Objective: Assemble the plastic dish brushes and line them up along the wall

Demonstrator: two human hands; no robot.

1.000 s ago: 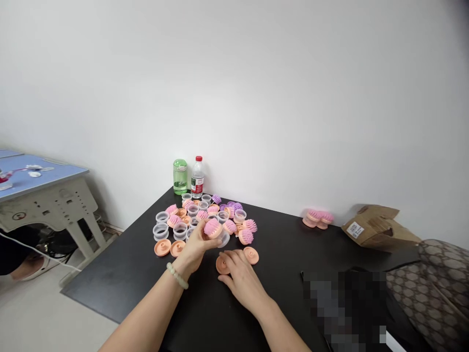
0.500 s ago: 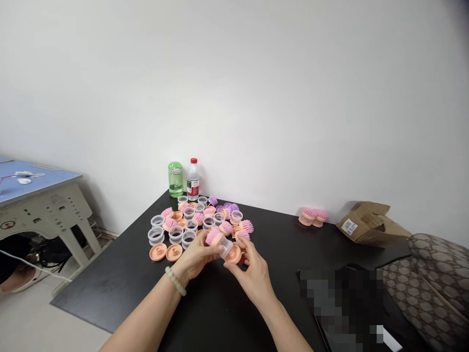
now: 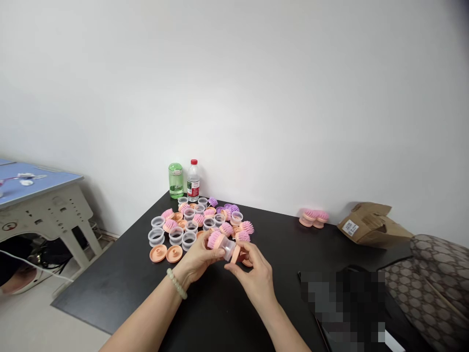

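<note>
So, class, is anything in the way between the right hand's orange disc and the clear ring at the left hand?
Nothing visible: the orange disc in the right hand sits beside the clear ring, held with the pink brush in the left hand. Whether they touch, I cannot tell.

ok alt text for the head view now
The left hand holds a pink brush head with a clear ring; the right hand an orange disc beside it. Beyond are loose parts and two bottles on a black table.

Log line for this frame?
left hand: holds pink brush head, clear ring | right hand: holds orange disc beside ring | black table: loose parts
</note>
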